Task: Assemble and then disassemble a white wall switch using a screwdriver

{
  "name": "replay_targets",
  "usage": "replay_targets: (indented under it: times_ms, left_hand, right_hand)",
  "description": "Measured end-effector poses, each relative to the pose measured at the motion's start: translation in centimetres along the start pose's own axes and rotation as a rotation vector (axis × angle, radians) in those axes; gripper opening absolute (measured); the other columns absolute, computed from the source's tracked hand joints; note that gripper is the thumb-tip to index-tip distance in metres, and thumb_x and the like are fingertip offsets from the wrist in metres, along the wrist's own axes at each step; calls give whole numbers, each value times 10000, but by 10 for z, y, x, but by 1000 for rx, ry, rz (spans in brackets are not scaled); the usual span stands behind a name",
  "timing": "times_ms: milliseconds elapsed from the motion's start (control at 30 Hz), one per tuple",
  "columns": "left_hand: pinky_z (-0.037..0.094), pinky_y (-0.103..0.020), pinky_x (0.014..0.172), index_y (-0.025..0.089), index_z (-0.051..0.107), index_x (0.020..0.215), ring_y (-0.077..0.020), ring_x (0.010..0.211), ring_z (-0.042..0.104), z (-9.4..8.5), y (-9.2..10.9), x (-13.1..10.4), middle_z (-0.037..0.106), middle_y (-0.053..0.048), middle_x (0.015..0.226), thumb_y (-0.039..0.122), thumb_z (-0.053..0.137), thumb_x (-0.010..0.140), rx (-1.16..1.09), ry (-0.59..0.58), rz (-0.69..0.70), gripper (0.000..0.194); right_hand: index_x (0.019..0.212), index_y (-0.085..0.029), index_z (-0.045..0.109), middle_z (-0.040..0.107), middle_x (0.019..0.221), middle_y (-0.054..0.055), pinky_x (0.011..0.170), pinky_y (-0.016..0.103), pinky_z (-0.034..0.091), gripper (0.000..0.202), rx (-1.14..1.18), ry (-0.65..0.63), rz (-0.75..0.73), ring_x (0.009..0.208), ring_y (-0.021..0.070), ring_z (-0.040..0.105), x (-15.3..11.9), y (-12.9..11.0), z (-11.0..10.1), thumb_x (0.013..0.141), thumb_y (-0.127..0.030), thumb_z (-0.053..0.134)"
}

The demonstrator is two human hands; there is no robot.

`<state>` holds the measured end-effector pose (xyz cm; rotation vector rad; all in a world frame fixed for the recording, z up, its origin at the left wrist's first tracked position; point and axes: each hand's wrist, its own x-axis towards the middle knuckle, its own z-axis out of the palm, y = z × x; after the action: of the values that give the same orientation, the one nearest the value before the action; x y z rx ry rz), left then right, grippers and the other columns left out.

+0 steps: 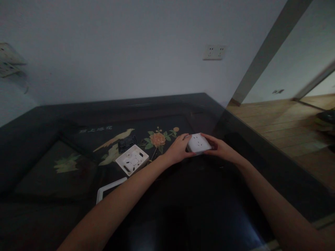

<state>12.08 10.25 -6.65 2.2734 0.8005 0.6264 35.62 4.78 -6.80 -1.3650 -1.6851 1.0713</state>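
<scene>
Between my two hands is a white socket unit [198, 143], its slotted face turned up, at the right of the dark table. My left hand [180, 150] grips its left side, with thumb and fingers closed round the edge. On the right side, the fingers of my right hand [218, 149] are pressed against it. An open white mounting box [133, 159] lies left of my left hand, and a black part [127, 143] is just behind it. Nearer me, a white frame [111, 186] is partly hidden by my left forearm.
The glossy dark table [183, 202] has a flower and bird picture on its top. A thin tool [154, 153] lies beside the mounting box. Behind stands a pale wall with a double socket [214, 52]; more sockets [9, 62] are at the far left.
</scene>
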Motion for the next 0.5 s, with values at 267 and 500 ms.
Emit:
replay_targets:
  times_ms: [267,500]
  left_hand:
    - [210,-572,1200,124,240,1511,-362,1504,176,16,12,-9,207,-229,1609,284,713,808,-239,129,-153,863]
    - [401,-467,1143,204,61,1551,-259,1424,404,32,25,-20,384,-152,1557,162,465,936,-475,113,-215,737]
  right_hand:
    - [1401,-245,527,520,1486,85,1174,519,316,566,89,164,67,1372,278,479,2,0,4,865,-394,627]
    - [1380,-249,548,561,1451,65,1142,542,368,540,97,245,75,1331,286,527,4,4,18,853,-342,621]
